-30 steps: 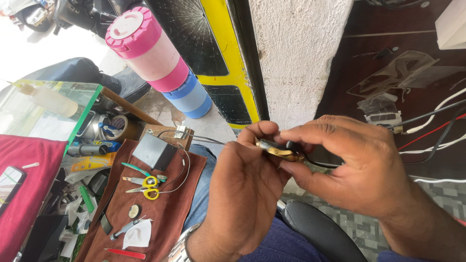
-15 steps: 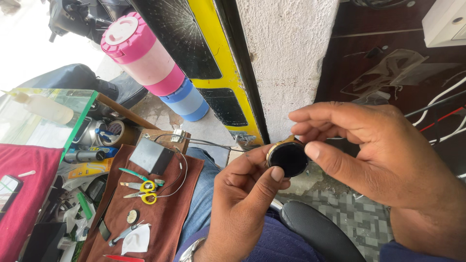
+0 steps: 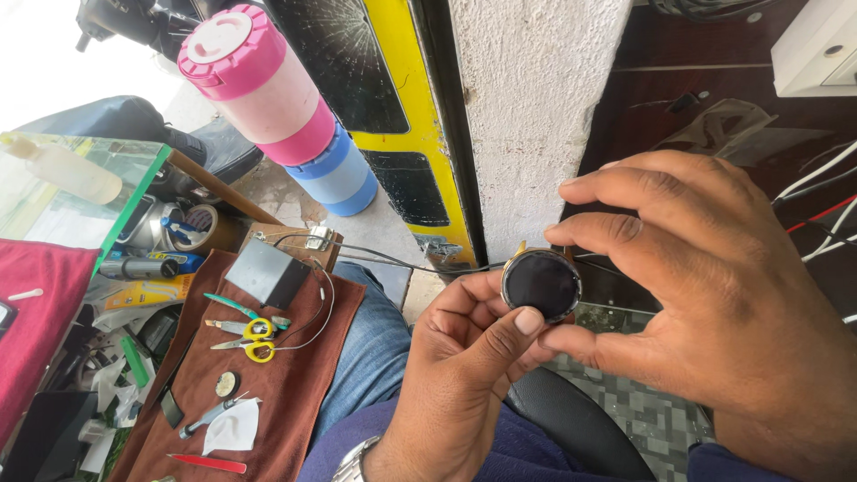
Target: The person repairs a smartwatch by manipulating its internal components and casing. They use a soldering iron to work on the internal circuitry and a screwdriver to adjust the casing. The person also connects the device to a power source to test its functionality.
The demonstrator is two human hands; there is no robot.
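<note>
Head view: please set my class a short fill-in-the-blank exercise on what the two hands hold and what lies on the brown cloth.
1. Both the left hand and the right hand hold a round, dark-faced ____.
2. The small scissors on the brown cloth have ____ handles.
3. The stacked container has a ____ lid.

Missing words: watch; yellow; pink

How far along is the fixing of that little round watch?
Done: the round black-faced watch case has no strap showing. In hand: the left hand and right hand both pinch it, face up. Left: the yellow-handled scissors, the small round disc and other tools lie unused on the brown cloth.
</note>
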